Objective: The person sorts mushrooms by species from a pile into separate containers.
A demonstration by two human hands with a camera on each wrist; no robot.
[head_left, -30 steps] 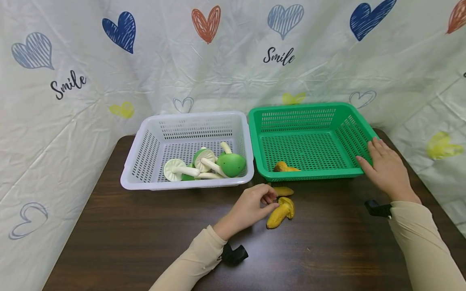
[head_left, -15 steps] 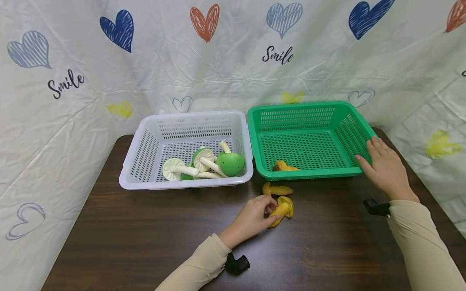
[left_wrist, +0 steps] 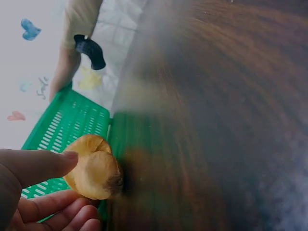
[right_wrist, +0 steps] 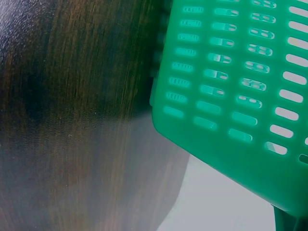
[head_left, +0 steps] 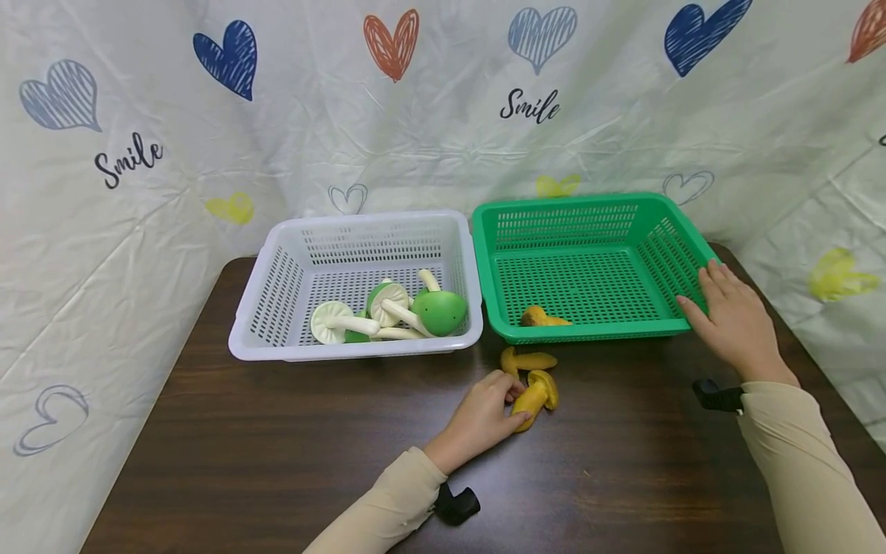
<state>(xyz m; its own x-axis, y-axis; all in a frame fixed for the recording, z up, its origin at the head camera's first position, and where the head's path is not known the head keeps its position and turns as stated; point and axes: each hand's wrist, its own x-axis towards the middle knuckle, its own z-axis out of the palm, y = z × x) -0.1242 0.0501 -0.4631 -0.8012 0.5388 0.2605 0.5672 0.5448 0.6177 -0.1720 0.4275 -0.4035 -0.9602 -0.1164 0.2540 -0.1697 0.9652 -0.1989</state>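
My left hand (head_left: 483,415) is low over the table, its thumb and fingers pinching the stem of a yellow mushroom (head_left: 533,398). In the left wrist view the thumb (left_wrist: 45,166) lies on one side of that mushroom (left_wrist: 94,168) and the fingers curl on the other. A second yellow mushroom (head_left: 533,361) lies just behind it, near the green basket (head_left: 588,335). Inside that basket, by the front wall, is another yellow mushroom (head_left: 543,317). My right hand (head_left: 741,323) rests on the basket's right rim with fingers extended; the right wrist view shows only the basket's perforated wall (right_wrist: 226,134).
To the left of the green basket stands a white basket (head_left: 353,354) holding several green-capped mushrooms (head_left: 439,313) with pale stems. Both baskets are at the back of the dark wooden table (head_left: 277,454). A white sheet (head_left: 443,146) printed with hearts hangs behind.
My left hand has come down and toward me from near the rear loose mushroom to the front one, whose stem it now pinches. My right hand has stayed on the basket rim.
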